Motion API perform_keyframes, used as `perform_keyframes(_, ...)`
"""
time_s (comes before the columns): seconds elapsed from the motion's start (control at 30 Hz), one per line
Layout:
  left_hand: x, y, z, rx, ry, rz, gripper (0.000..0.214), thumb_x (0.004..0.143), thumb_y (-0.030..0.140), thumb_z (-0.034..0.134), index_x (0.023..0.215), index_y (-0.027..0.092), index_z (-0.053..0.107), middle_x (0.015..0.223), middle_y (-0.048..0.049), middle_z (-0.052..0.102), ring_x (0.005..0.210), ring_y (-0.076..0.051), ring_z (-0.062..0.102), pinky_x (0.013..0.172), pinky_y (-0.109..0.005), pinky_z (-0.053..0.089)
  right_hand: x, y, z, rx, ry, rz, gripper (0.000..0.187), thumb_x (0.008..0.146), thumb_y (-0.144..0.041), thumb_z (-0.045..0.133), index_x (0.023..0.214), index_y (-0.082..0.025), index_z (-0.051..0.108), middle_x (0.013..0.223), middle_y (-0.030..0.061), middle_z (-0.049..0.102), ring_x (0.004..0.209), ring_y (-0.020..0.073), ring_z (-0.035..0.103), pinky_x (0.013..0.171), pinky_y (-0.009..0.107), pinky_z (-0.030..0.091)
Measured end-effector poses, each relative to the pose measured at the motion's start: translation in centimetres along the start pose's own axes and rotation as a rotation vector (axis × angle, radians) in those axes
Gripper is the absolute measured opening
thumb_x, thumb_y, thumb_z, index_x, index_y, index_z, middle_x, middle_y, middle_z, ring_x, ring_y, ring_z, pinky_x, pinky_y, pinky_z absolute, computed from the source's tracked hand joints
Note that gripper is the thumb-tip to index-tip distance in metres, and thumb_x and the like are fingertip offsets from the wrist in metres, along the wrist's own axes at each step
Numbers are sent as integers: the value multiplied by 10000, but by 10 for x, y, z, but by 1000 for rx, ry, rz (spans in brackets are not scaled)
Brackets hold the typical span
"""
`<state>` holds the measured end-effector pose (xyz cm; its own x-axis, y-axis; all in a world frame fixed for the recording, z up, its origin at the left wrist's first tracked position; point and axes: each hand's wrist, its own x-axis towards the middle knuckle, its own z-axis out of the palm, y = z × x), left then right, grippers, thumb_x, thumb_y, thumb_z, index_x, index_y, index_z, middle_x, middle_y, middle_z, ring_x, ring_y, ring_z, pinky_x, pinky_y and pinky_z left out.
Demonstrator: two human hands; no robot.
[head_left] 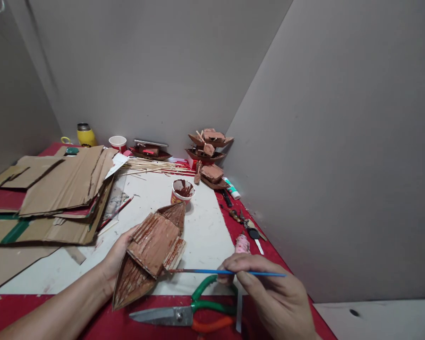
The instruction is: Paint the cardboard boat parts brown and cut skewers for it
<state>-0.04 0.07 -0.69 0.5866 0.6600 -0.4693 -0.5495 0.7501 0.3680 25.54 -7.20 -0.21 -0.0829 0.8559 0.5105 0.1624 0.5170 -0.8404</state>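
My left hand point(117, 257) is closed around the left side of a cardboard model boat point(156, 245), which is tilted above the white sheet. The boat's roof is coated in brown paint, with wet-looking streaks and paler bare strips along the right edge. In my right hand point(272, 293) a thin paintbrush point(208, 271) with a blue handle is pinched, its brown tip touching the boat's lower right edge. Beyond the boat stands a paper cup point(183, 191) smeared inside with brown paint. Scissors point(184, 314) with green and orange handles lie below my hands.
Torn cardboard sheets point(63, 184) are stacked at left. Thin wooden sticks point(156, 165) lie at the back. Several finished-looking boats point(212, 174) stand at back right, near a tube point(232, 188) and keys point(254, 233). A yellow flask point(86, 135) stands back left. Grey walls enclose the table.
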Motion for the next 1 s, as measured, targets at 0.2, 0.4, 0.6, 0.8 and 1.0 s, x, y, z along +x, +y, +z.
perform_keyframes(0.2, 2, 1, 5, 66, 97, 7, 446, 974, 331, 409, 896, 52, 747, 624, -136, 758, 526, -241, 709, 574, -321, 560, 3, -2, -3, -13, 140, 10, 134, 989, -226, 638, 987, -270, 764, 812, -4, 765, 681, 113, 755, 680, 162, 629)
perform_keyframes(0.4, -1, 1, 10, 86, 164, -6, 427, 970, 322, 412, 885, 71, 747, 607, -124, 754, 531, -238, 714, 558, -313, 567, 1, -1, 2, 48, -12, -34, 157, 987, -228, 640, 1051, -296, 766, 846, 13, 769, 720, 143, 759, 674, 221, 639)
perform_keyframes(0.6, 0, 1, 5, 64, 98, -6, 423, 964, 333, 435, 934, 49, 747, 661, -131, 772, 582, -239, 730, 588, -323, 582, 2, 3, -3, -69, 118, -34, 165, 986, -191, 634, 1043, -282, 761, 855, 6, 775, 701, 126, 761, 677, 189, 634)
perform_keyframes(0.8, 2, 2, 3, 63, 63, -14, 426, 959, 342, 452, 858, 54, 750, 672, -145, 772, 583, -241, 728, 579, -326, 582, 3, -1, -1, -41, 58, -113, 165, 978, -202, 644, 1048, -278, 772, 825, 22, 778, 727, 163, 764, 686, 249, 649)
perform_keyframes(1.0, 1, 1, 4, 84, 171, 13, 420, 970, 322, 433, 853, 67, 745, 677, -135, 775, 571, -233, 721, 595, -328, 581, 1, 4, -4, -170, 208, -47, 163, 946, -180, 680, 1021, -283, 783, 841, 17, 799, 659, 161, 768, 634, 237, 649)
